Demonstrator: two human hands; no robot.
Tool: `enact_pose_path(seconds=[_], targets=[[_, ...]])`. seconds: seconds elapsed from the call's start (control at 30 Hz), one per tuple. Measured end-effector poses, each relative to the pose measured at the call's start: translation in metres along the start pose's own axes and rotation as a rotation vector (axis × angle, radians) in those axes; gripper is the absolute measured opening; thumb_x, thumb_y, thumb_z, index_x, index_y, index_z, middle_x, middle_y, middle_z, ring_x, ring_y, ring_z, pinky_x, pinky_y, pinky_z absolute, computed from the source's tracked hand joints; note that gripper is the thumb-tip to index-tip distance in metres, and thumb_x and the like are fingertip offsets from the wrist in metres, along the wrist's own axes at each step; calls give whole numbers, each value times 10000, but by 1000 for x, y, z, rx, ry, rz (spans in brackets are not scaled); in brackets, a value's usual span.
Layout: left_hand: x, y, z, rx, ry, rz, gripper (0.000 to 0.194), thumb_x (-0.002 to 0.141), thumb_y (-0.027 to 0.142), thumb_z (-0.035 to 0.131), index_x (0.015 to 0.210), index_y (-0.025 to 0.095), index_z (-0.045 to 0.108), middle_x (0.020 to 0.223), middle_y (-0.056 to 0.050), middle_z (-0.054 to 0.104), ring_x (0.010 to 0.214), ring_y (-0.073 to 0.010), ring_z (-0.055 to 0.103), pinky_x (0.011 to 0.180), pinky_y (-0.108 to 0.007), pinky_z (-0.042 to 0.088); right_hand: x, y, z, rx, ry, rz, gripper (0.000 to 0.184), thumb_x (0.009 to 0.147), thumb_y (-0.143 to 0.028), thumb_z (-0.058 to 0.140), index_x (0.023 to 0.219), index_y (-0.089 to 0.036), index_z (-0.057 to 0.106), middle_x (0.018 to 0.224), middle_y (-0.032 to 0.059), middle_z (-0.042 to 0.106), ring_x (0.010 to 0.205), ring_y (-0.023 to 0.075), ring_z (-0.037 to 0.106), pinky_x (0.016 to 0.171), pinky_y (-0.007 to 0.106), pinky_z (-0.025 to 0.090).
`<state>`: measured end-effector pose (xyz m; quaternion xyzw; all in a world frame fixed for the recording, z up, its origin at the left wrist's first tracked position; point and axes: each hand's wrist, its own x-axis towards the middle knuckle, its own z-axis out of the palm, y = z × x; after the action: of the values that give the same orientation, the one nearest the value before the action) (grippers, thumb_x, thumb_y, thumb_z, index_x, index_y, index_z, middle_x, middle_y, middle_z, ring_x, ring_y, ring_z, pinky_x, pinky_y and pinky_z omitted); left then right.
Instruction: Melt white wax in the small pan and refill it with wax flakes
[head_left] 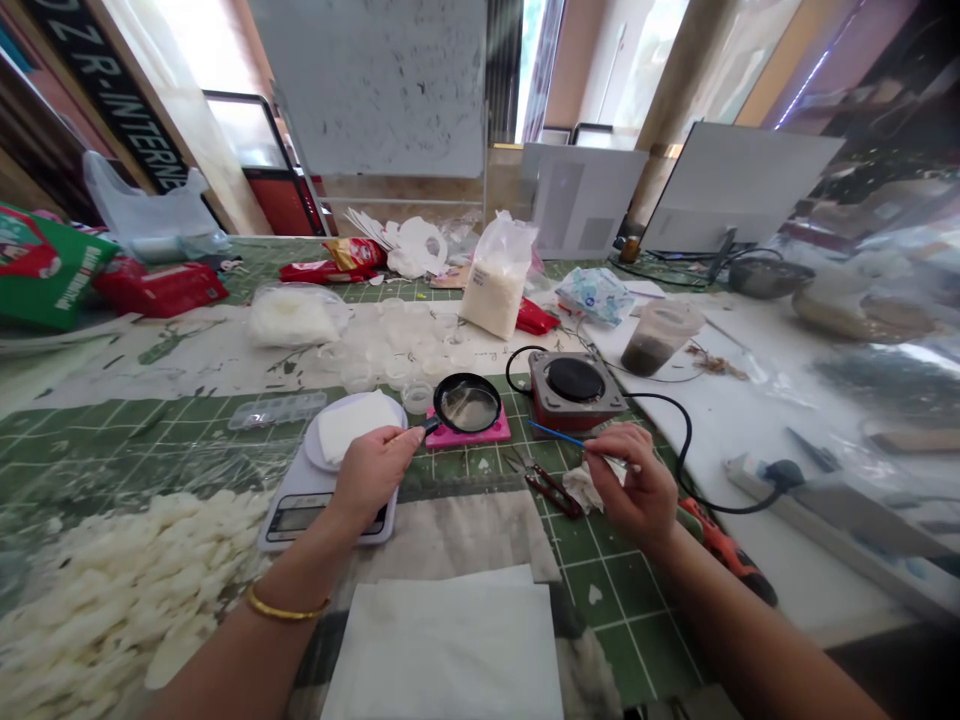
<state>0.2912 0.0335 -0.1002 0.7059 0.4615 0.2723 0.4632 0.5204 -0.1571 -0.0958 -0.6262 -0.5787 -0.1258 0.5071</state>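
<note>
My left hand is closed around the handle of a small black frying pan, which has a clear, shiny liquid in it. The pan is over a pink silicone mold; whether they touch I cannot tell. Between the fingertips of my right hand is a thin blue stick, its tip pointing left toward the pan. Behind that stick stands a small electric hot plate with a black cable. Scissors and a crumpled white tissue lie beside my right hand. Under my left wrist is a digital kitchen scale bearing white sheets.
White flakes are heaped at left. White paper sheets lie in front. Farther back are clear plastic cups, a bag of white granules and a beaker with dark contents. A power strip is at right.
</note>
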Motion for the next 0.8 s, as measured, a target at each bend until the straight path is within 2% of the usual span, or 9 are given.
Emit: enact_pose_path(seconds=[0.23, 0.4, 0.8], targets=[[2, -6, 3, 59, 11, 14, 397, 739, 540, 521, 639, 157, 561, 470, 47, 388, 453, -85, 330, 407, -200, 211, 0, 1, 0, 2, -53, -47, 245, 719, -85, 554, 916, -230, 569, 755, 23, 598, 745, 183, 559, 783, 416, 431], [2, -2, 4, 121, 18, 21, 410, 742, 546, 512, 647, 153, 575, 473, 45, 404, 461, -88, 345, 421, -200, 232, 1, 3, 0, 52, -17, -111, 288, 692, -51, 576, 929, -214, 586, 764, 31, 594, 749, 184, 549, 742, 408, 434], [2, 8, 5, 269, 53, 34, 393, 758, 539, 500, 677, 168, 602, 449, 59, 410, 461, -89, 362, 457, -202, 272, 2, 0, -3, 64, -51, -115, 304, 682, -28, 580, 930, -203, 586, 747, 26, 605, 738, 181, 545, 748, 414, 432]])
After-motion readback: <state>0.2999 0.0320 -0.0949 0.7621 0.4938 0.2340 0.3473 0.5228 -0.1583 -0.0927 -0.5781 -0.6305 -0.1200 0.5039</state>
